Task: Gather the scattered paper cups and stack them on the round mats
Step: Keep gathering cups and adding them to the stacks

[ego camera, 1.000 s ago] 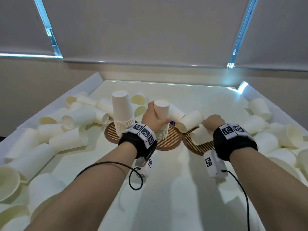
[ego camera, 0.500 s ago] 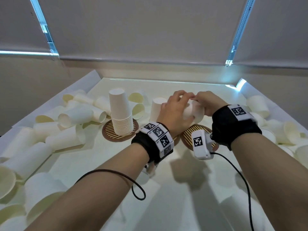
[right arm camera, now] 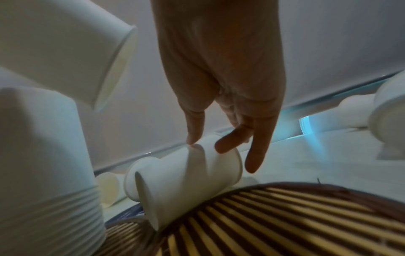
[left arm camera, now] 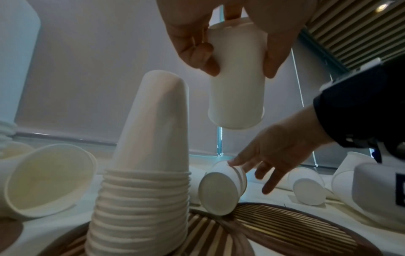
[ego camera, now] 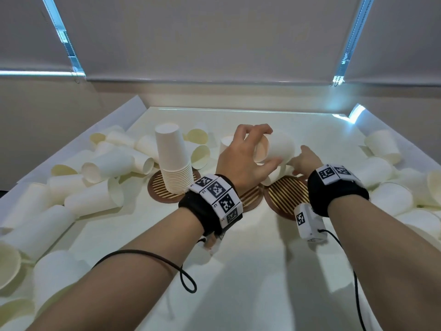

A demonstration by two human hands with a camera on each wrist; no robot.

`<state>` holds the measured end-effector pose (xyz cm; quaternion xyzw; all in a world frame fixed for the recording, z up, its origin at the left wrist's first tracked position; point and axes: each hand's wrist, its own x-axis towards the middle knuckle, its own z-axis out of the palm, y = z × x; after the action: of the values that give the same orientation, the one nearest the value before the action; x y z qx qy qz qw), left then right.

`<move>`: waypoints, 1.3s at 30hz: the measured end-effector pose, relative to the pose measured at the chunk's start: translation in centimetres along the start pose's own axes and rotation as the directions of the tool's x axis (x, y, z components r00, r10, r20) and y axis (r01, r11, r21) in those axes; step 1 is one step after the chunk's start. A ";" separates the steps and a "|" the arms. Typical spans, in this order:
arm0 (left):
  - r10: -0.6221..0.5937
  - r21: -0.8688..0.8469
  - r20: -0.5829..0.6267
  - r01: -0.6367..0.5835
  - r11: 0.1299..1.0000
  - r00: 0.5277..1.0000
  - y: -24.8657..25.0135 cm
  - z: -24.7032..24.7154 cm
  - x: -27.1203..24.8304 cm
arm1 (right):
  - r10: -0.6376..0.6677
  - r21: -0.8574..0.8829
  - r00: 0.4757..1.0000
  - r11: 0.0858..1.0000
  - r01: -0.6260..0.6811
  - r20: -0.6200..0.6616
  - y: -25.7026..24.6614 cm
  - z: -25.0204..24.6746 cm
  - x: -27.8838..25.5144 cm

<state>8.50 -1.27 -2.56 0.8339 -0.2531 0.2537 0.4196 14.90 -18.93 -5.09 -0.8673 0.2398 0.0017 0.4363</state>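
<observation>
left hand [ego camera: 241, 161] grips a single paper cup [ego camera: 274, 149] in the air over the middle mat [ego camera: 250, 198], fingers and thumb curled round it near the rim, cup tilted on its side. middle mat mostly hidden behind the left wrist in head view. right hand [ego camera: 303, 161] reaches down with fingers loose and spread, fingertips [right arm camera: 221, 147] touching a lying cup [right arm camera: 186, 178] at the far edge of the right mat [ego camera: 286, 197]; not closed round it. tall stack [ego camera: 174, 161] stands upside down on the left mat [ego camera: 157, 189]. second stack [left arm camera: 142, 173] on the middle mat shows only in the wrist views. loose cups [ego camera: 102, 168] piled along the left and right edges of the desk [ego camera: 238, 259], near ones cut off by the frame.
</observation>
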 end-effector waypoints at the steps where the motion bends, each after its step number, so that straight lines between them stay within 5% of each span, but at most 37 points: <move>1: -0.001 0.006 0.002 0.001 1.000 1.000 -0.1 -0.1 0.0 | 0.006 0.023 1.000 1.000 -0.007 0.018 0.1 0.3 0.1; 10: -0.045 0.030 0.001 0.045 0.999 0.999 0.3 0.5 -0.5 | -0.016 0.248 0.996 0.968 0.038 -0.089 -0.7 -3.4 -1.3; 14: -0.095 0.016 -0.008 0.095 0.995 0.995 1.3 0.9 0.2 | -0.142 0.325 0.988 0.939 0.115 0.062 -3.3 -4.4 -2.9; 17: -0.144 -0.038 -0.067 0.142 0.989 0.987 1.7 0.5 0.9 | -0.262 0.398 0.934 0.905 0.151 0.241 -5.4 -4.5 -4.6; 20: -0.282 -0.220 -0.211 0.236 0.947 0.936 1.3 -1.1 1.8 | -0.259 0.481 0.936 0.869 0.118 0.239 -6.2 -4.5 -5.1; 23: -0.489 -0.504 -0.249 0.320 0.802 0.836 0.6 -2.7 2.6 | -0.229 0.338 0.965 0.924 0.176 0.125 -6.1 -3.2 -4.6; 27: -0.612 -0.657 -0.263 0.326 0.679 0.746 -0.6 -3.9 3.8 | -0.283 -0.004 0.959 0.959 0.283 0.012 -4.4 0.0 -2.5; 39: -0.615 -0.629 -0.179 0.391 0.672 0.768 -3.1 -2.8 4.0 | -0.280 -0.340 0.942 0.881 0.328 0.184 -3.9 6.4 0.6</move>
<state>12.85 1.78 -0.30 0.6455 0.0153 0.1952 0.7382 18.39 -12.35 -6.21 -0.9581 0.0670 0.0339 0.2765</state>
